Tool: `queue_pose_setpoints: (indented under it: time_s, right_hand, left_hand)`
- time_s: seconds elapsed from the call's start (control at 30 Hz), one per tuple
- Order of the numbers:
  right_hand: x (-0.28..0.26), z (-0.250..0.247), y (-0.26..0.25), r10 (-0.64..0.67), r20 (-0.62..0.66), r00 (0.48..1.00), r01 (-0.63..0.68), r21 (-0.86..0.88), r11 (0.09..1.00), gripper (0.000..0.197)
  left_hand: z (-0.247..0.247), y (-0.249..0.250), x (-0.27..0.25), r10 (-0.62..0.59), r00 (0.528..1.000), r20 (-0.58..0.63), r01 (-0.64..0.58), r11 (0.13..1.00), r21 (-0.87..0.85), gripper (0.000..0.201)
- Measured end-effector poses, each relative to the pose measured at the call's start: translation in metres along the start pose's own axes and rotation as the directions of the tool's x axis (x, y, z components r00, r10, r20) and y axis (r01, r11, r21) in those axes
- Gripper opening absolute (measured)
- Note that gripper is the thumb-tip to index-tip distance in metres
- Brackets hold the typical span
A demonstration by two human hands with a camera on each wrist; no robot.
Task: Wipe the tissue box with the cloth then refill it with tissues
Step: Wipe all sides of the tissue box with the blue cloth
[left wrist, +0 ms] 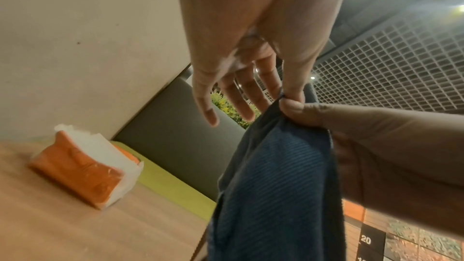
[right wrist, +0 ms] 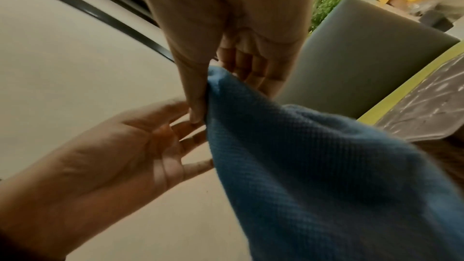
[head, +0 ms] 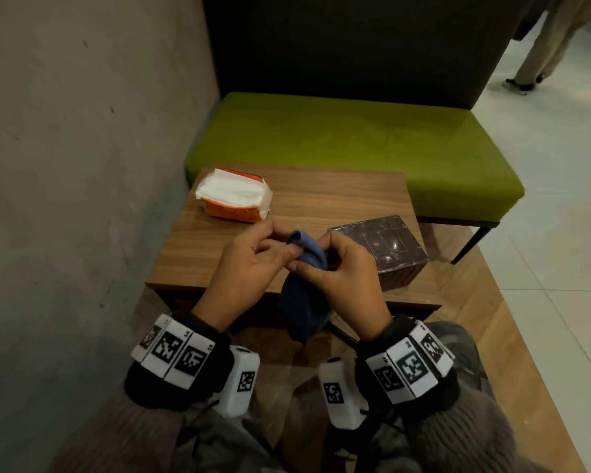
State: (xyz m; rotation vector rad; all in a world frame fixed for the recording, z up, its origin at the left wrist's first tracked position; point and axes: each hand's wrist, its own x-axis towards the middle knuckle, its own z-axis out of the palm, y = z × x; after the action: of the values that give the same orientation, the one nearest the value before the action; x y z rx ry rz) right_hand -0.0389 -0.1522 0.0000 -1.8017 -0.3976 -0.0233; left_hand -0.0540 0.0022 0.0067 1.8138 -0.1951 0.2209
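A blue cloth (head: 304, 302) hangs between my two hands above the near edge of the wooden table (head: 321, 199). My left hand (head: 287, 242) pinches the cloth's top fold with thumb and fingertips, its other fingers straight. My right hand (head: 309, 254) grips the same top part, thumb in front and fingers curled behind. The right wrist view shows that cloth (right wrist: 314, 156) draping down from the right hand (right wrist: 206, 94). The dark glossy tissue box (head: 379, 244) stands on the table's right corner, just right of my right hand. An opened orange pack of white tissues (head: 232, 196) lies at the far left.
A green cushioned bench (head: 355, 141) with a dark backrest stands right behind the table. A grey wall (head: 82, 165) runs along the left. At the far upper right a person's legs (head: 543, 46) stand on the tiled floor.
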Motion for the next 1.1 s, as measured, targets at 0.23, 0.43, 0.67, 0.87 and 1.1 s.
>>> queue_pose_setpoints:
  time_s: [0.23, 0.43, 0.67, 0.87, 1.1]
  right_hand:
    - [0.019, -0.018, 0.009, 0.15, 0.388, 0.909, -0.238, 0.191, 0.952, 0.056]
    - [0.012, -0.025, 0.022, 0.229, 0.53, 0.817, -0.311, 0.07, 0.948, 0.034]
    - [0.01, -0.032, 0.023, 0.272, 0.329, 0.904, -0.403, 0.445, 0.8, 0.036]
    - [0.011, -0.034, 0.007, 0.243, 0.391, 0.888, -0.351, 0.233, 0.907, 0.011]
    - [0.007, -0.043, 0.009, 0.33, 0.267, 0.905, -0.358, 0.058, 0.932, 0.041]
  left_hand:
    - [-0.007, 0.026, 0.018, 0.042, 0.997, 0.071, -0.017, 0.946, -0.323, 0.007]
    - [-0.028, 0.033, 0.026, -0.013, 0.996, 0.088, 0.054, 0.875, -0.48, 0.008]
    - [-0.043, -0.003, 0.016, -0.33, 0.924, 0.194, 0.383, 0.791, -0.477, 0.025]
    - [-0.036, -0.01, 0.016, -0.482, 0.825, 0.294, 0.558, 0.776, -0.294, 0.076]
    - [-0.034, -0.016, 0.017, -0.511, 0.742, 0.434, 0.447, 0.86, 0.248, 0.06]
